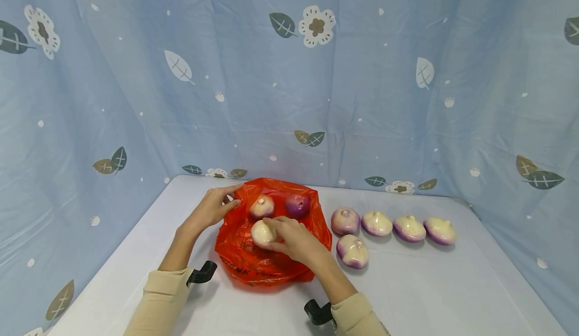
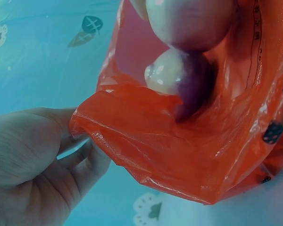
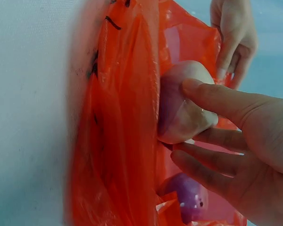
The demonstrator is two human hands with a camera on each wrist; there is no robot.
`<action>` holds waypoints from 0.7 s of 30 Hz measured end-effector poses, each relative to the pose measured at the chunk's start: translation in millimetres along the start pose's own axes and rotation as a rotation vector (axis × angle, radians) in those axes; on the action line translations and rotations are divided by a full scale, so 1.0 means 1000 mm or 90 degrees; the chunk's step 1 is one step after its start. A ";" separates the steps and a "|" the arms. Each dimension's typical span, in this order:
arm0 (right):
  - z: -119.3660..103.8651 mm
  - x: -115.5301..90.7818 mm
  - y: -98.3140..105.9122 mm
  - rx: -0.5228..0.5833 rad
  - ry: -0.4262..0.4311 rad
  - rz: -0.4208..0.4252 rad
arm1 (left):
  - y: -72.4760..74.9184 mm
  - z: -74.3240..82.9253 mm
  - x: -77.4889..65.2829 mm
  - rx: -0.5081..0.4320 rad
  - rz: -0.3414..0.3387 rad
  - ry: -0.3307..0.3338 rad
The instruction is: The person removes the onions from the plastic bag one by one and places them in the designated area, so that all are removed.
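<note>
Head view: fingers of the right hand (image 1: 296,239) clamp a pale onion (image 1: 261,234) within the red bag (image 1: 235,251), two other onions (image 1: 297,206) beyond them. Left wrist: fingers of the left hand (image 2: 40,162) pinch the rim. Right wrist: onion between thumb and fingers

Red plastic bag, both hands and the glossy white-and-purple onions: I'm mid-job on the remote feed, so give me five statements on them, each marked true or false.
1. The left hand holds the rim of the red plastic bag. True.
2. The right hand is empty. False: it holds a glossy white-and-purple onion.
3. Two other onions lie inside the bag. True.
4. The five onions outside the bag lie to its left. False: they lie on the white table to its right.
5. The bag is tied shut. False: it is open.
</note>
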State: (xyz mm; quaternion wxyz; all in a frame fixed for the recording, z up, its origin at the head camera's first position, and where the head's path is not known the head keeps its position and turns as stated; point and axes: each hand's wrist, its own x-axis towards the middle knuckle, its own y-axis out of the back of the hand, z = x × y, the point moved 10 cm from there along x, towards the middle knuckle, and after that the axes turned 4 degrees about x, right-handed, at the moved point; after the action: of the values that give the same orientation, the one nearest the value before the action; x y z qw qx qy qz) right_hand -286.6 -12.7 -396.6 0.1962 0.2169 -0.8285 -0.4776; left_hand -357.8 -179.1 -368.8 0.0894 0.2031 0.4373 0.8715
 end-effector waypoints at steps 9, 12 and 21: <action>0.005 -0.012 0.019 0.025 0.022 0.037 | 0.001 -0.001 0.000 0.002 0.005 0.004; 0.006 -0.018 0.027 0.027 0.038 0.059 | 0.001 0.000 0.000 0.001 0.006 0.002; 0.011 -0.032 0.045 0.031 0.066 0.109 | 0.003 0.000 0.000 0.001 0.008 0.001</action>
State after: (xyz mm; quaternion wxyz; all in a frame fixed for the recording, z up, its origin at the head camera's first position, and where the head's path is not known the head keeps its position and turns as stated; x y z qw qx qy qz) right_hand -274.0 33.1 -366.3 0.2737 0.1742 -0.8441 -0.4269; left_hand -357.2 -180.7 -366.7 0.0837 0.2052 0.4367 0.8719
